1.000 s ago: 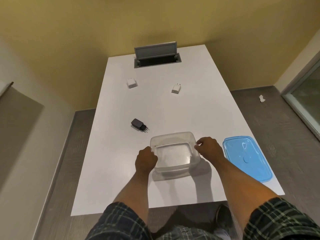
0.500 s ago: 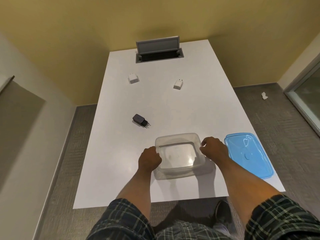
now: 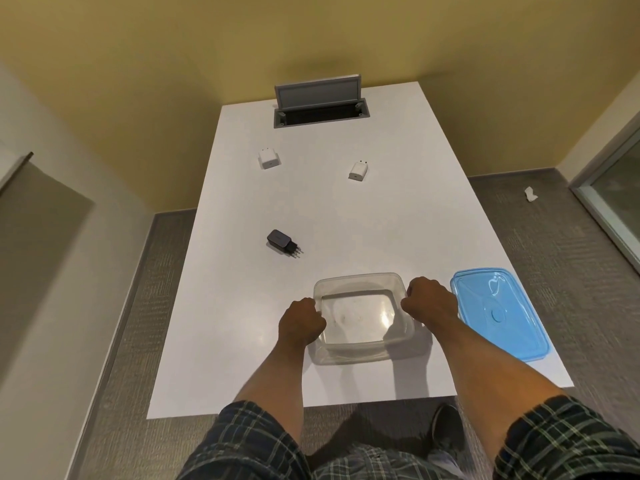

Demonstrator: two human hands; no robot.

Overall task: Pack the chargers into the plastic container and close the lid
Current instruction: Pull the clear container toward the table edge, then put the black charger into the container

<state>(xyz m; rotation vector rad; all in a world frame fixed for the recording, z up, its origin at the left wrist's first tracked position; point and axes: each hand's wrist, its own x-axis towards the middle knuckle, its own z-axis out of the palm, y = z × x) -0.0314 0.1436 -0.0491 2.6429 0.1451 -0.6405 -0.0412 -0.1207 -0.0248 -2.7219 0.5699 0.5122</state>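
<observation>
A clear plastic container (image 3: 360,351) sits empty near the front of the white table (image 3: 398,220). My left hand (image 3: 301,322) grips its left rim and my right hand (image 3: 431,303) grips its right rim. The blue lid (image 3: 498,313) lies flat on the table just right of the container. A black charger (image 3: 282,242) with its prongs pointing right lies left of centre. Two white chargers lie farther back, one at the left (image 3: 268,158) and one at the right (image 3: 358,170).
An open grey cable box (image 3: 320,103) is set into the table's far end, its flap upright. The table's front edge is close to my body. Grey carpet surrounds the table, with a white scrap (image 3: 530,194) on the floor at right.
The container has settled slightly right and nearer, its shadow gone from under it. Both hands stay on its rims. The view has tilted a little.
</observation>
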